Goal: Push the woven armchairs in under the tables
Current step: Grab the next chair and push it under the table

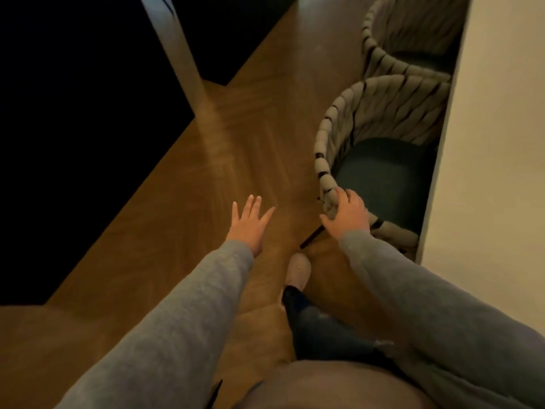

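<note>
— Grey sleeves (177, 320) sit closest to us, both arms stretched forward, and below them one pale shoe (298, 270) on the wooden floor (236, 128).
— What do we have in our grips?
— Our right grip (348, 215) curls its fingers over the woven rim of the nearer armchair (380, 113), thumb sticking out to the side. Our left grip (249, 224) holds nothing: fingers spread wide, palm down, over bare floor, well apart from the chair.
— Where does that chair stand?
— On our right, its dark seat cushion (383, 178) partly beneath the edge of the white bench (495, 143), the curved back out in the aisle towards us. One thin black leg (312, 237) shows just under our right grip.
— And the other one?
— The farther armchair (407, 28) stands just beyond it along the same bench edge, also partly tucked under. Whether the two rims touch, we cannot tell.
</note>
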